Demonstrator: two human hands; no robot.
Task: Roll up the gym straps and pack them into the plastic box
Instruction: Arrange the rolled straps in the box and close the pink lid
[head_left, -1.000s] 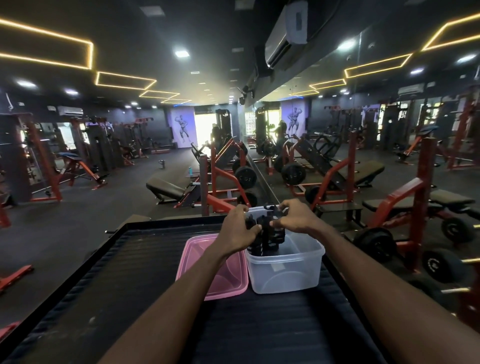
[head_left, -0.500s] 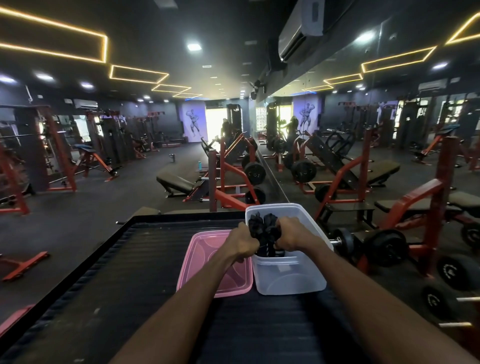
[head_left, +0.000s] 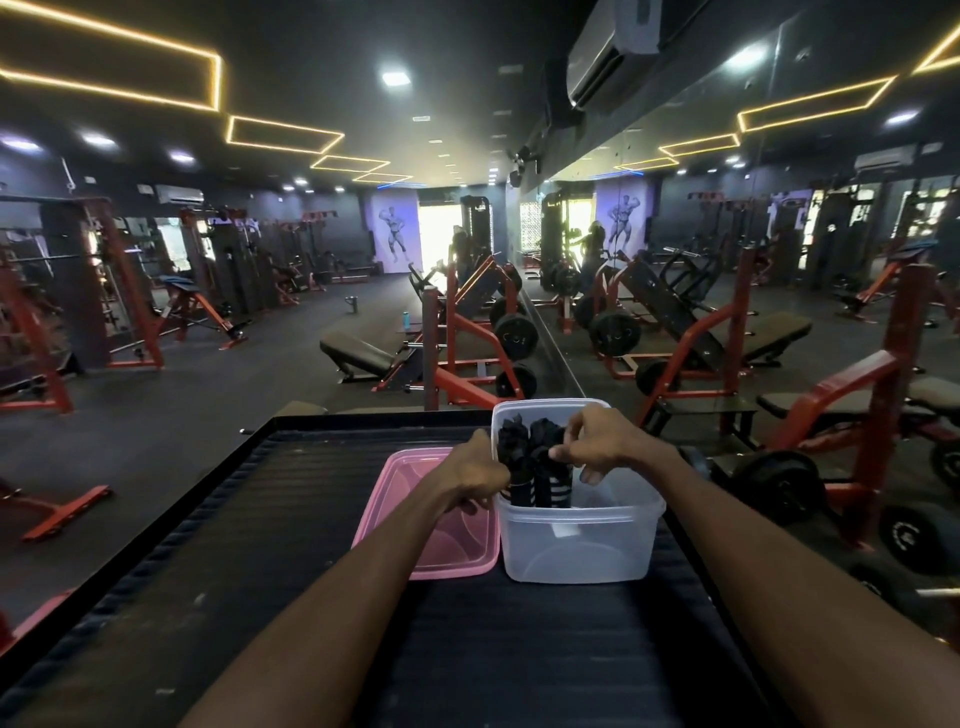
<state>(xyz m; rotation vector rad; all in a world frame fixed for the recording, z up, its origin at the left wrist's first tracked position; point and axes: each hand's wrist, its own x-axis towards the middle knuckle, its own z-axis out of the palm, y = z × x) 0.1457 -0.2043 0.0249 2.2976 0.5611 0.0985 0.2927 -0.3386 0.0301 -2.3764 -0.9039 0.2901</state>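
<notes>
Left to right. Pink lid (head_left: 431, 525) lies upturned on the black ribbed mat (head_left: 291, 519), directly under and just left of the left hand (head_left: 475, 475).

Left hand: a second ago it was up at the rolls' tops. Now it sits lower, at the box's left wall, over the lid edge. Fingers curled at the rim, touching the side of the rolls; can't tell if it grips a strap or just steadies them.

Between the hands: the rolled gym straps (head_left: 535, 462) stand upright in the clear plastic box (head_left: 576, 545), against its left wall. Earlier they were held above the rim; now the striped lower ends sit well down inside. Tops still poke above the rim.

Right hand (head_left: 597, 444): was wrapped on the bundle, now over the box opening, fingertips pinching at the top of the right-hand roll, other fingers loosely bent.

Box space right of the rolls, under the right hand, looks free.

Read: straps are in, hands are seating and tidying. Packing looks nearly done; lid not yet on.
</notes>
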